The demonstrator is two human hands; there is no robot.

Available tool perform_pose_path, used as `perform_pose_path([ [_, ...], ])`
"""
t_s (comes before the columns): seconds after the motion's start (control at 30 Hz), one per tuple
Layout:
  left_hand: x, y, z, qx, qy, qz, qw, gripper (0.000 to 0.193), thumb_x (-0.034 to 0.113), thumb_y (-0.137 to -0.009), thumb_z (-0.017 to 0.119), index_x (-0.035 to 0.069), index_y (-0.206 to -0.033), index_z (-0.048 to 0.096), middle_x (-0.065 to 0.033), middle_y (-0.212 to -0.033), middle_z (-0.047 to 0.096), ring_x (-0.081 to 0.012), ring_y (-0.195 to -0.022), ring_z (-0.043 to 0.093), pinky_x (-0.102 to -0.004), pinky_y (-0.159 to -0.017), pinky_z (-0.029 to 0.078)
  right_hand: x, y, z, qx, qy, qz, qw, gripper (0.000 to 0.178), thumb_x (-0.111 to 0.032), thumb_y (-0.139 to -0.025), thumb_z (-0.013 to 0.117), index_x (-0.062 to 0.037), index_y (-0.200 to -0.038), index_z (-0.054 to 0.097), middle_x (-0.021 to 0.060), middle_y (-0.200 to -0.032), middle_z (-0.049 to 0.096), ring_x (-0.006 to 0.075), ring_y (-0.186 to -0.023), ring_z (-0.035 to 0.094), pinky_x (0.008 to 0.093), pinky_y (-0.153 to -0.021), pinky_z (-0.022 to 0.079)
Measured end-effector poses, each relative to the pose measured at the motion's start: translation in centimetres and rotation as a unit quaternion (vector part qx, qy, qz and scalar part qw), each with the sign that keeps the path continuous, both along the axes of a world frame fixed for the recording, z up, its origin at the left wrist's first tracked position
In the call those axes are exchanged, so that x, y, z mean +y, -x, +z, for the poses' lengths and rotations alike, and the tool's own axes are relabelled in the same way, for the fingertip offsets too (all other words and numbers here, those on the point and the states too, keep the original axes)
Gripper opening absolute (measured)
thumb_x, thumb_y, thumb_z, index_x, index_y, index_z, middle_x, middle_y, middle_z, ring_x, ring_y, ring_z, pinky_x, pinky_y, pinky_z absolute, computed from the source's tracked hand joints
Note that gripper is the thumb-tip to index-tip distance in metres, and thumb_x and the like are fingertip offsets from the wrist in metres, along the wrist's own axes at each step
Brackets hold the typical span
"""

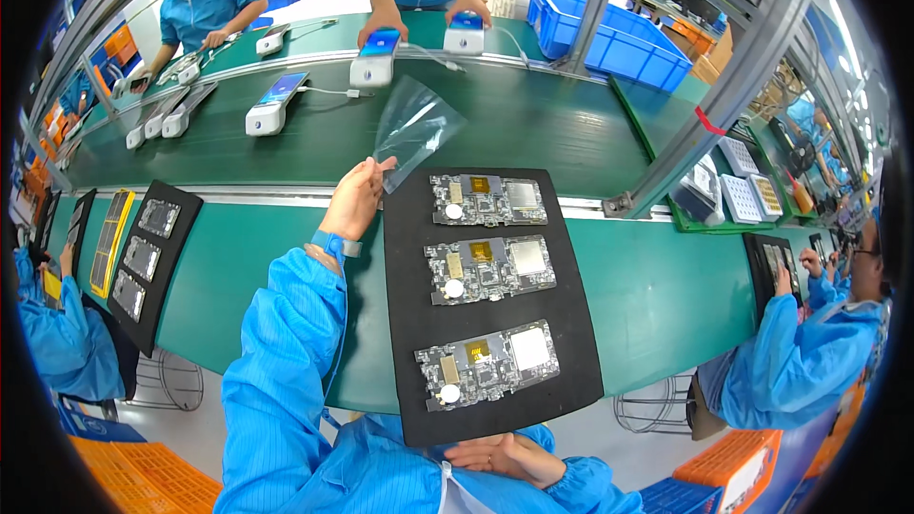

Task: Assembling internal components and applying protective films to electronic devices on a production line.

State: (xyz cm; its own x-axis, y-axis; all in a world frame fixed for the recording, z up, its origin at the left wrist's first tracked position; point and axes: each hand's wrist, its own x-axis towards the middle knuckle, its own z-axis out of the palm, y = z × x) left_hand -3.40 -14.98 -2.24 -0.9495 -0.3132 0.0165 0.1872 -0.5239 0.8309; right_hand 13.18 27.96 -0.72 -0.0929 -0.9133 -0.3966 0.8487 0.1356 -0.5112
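My left hand (pixel 356 198), a blue wrist strap (pixel 335 246) round its wrist, pinches a clear plastic bag or film (pixel 419 129) by one corner, over the far edge of the bench. Just right of that arm lies a black foam pad (pixel 562 343) carrying three circuit boards in a column: a far board (pixel 490 200), a middle board (pixel 489 269) and a near board (pixel 487 365). Each has a silver metal shield, an amber patch and a round white piece. At the pad's near edge, close to my body, my right hand (pixel 509 457) has its fingers stretched out, holding nothing visible.
Several white handheld terminals (pixel 278 105) sit on the green belt beyond, two under a co-worker's hands. Metal posts (pixel 709 124) rise at the right. Another black pad (pixel 143 262) lies left. A blue crate (pixel 609 38) stands behind; a seated co-worker (pixel 809 352) is at right.
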Motion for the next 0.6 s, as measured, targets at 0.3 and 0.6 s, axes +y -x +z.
perform_pose_path([
  [0.3,-0.2,1.9,-0.7,-0.015,0.022,-0.058,0.998,0.036,0.027,-0.098,0.049,0.0,-0.121,0.054,-0.0158,-0.125,0.058,-0.022,-0.113,0.056,-0.0398,-0.098,0.044,0.0,-1.6,-3.3,0.008,0.048,-0.151,0.987,0.095,-0.059,-0.089,0.049,0.008,-0.145,0.014,0.0259,-0.15,0.023,0.0341,-0.141,0.022,0.05,-0.115,0.019],
  [0.6,3.9,-7.2,3.3,-0.086,-0.078,-0.22,0.968,0.022,0.027,-0.093,0.06,0.008,-0.103,0.059,-0.0193,-0.129,0.054,-0.0259,-0.111,0.057,-0.0442,-0.092,0.049,10.2,2.1,0.2,0.153,-0.094,-0.44,0.88,0.096,-0.073,-0.089,0.022,0.0108,-0.132,0.039,0.0204,-0.132,0.051,0.0341,-0.121,0.049,0.0447,-0.104,0.037],
])
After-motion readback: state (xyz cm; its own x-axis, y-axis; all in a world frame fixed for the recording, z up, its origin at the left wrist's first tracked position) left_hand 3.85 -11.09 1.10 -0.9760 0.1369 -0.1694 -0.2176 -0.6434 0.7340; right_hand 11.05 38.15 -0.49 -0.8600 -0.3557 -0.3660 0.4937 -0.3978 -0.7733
